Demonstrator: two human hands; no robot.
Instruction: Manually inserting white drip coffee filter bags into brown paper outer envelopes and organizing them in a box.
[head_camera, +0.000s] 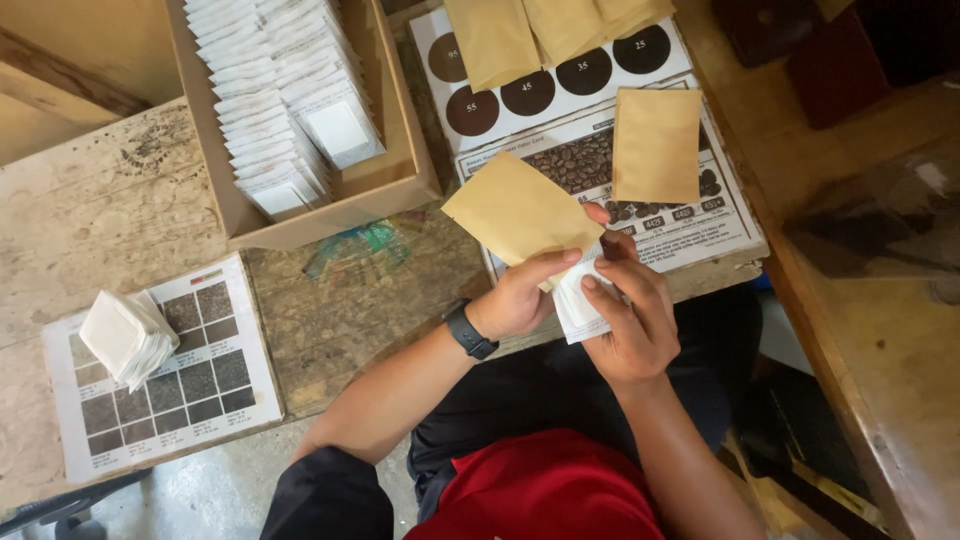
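Left hand (517, 300): grips flat tan paper pouch (515, 212), over the table's near edge.
Right hand (630, 320): pinches small white filter packet (578, 308) at the pouch's lower corner.
Cardboard box (395, 175): far side, holding white packets.

A person's left hand (518, 298) grips a tan paper pouch (518, 213) while the right hand (628, 318) pinches a white sachet (578, 308) at its mouth, above a worn wooden table (110, 210) bearing a cardboard box (390, 180) of white sachets.
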